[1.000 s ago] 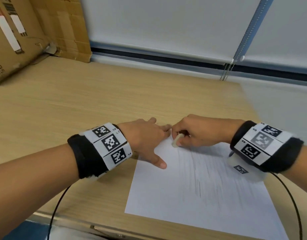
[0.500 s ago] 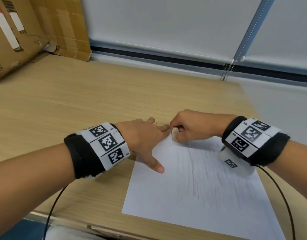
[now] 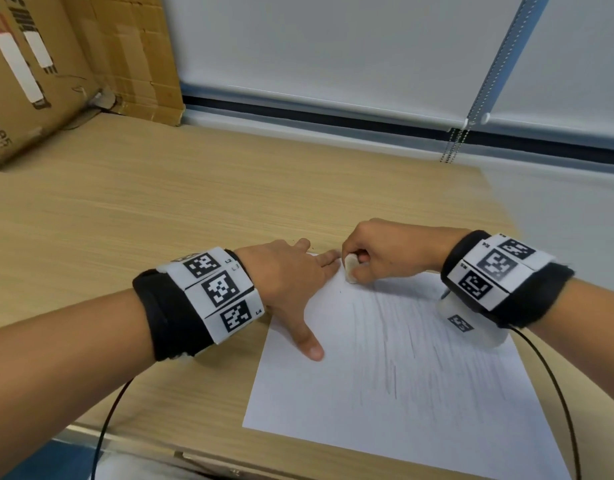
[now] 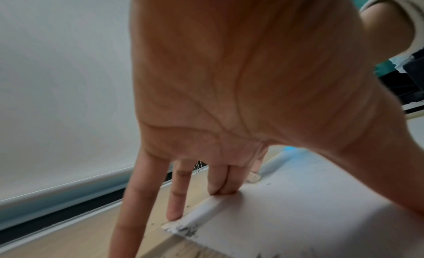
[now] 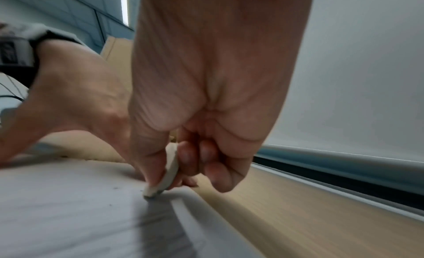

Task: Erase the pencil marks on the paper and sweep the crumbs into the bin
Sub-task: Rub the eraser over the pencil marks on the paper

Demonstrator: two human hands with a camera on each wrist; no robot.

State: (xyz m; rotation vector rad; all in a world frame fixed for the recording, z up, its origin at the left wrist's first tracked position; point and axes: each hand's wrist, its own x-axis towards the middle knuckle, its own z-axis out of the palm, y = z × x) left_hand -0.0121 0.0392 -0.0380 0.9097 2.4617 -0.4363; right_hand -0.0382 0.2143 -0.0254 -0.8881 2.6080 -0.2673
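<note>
- The paper (image 3: 385,368) lies on the desk (image 3: 160,202), its long axis running away from the person and angled a little left; faint pencil marks (image 3: 419,341) run roughly the same way.
- The left hand (image 3: 291,282) is spread flat, fingers straight, pinning the far-left corner.
- Just beside it, the right hand (image 3: 388,251) pinches the eraser (image 3: 351,268), tip down on the far edge, so uncleared marks lie toward the person.
- No bin is in view.
</note>
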